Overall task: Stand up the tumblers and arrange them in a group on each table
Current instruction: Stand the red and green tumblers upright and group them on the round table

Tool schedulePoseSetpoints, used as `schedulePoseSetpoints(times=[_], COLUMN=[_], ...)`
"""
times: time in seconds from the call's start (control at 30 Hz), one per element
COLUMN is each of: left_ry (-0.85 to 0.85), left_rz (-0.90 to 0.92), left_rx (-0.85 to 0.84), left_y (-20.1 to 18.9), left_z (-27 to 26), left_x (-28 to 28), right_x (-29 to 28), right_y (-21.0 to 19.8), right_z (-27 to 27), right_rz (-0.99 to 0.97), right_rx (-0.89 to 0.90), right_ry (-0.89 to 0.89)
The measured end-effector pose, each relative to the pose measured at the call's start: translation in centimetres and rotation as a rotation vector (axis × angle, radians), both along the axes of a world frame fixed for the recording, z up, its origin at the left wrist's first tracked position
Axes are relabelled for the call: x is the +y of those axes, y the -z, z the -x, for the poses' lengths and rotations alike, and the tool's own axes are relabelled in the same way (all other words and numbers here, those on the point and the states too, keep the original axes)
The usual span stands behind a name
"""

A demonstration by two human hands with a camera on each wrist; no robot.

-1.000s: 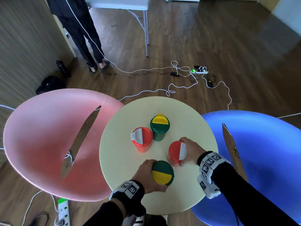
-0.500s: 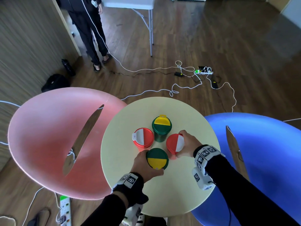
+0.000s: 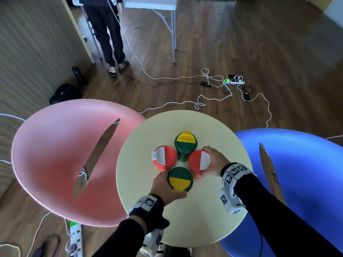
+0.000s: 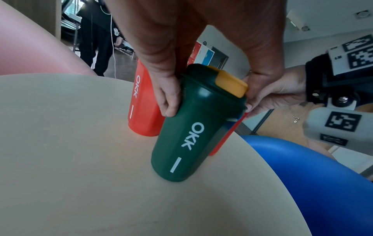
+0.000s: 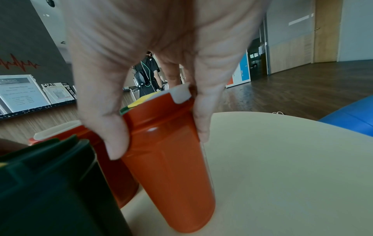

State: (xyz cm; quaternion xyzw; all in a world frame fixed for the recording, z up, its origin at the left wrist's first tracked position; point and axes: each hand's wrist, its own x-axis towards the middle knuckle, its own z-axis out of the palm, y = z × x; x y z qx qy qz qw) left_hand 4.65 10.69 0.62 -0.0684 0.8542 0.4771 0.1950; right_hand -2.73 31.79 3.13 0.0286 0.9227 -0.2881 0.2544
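Your round table, wood floor beyond.
Your left hand grips the green tumbler, your right hand the red tumbler, mid-table.

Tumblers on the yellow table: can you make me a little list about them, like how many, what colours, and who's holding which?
count: four, all upright
colours: two green, two red
table: round, yellow
left hand: grips near green tumbler
right hand: grips right red tumbler
free: far green tumbler, left red tumbler
grouping: tight cluster at mid-table
lettering: OKK on the near green tumbler's side
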Motion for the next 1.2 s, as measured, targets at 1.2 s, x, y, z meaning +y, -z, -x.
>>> schedulePoseSetpoints(times=[1.2], left_ry=[-0.093], left_rz=[0.023], left_rx=[0.014], left_y=[1.8], left_z=[-0.3], left_x=[0.7], right_x=[0.0], right_y=[1.4], right_z=[-1.1], right_rz=[0.116], right_rx=[0.025], right_ry=[0.062])
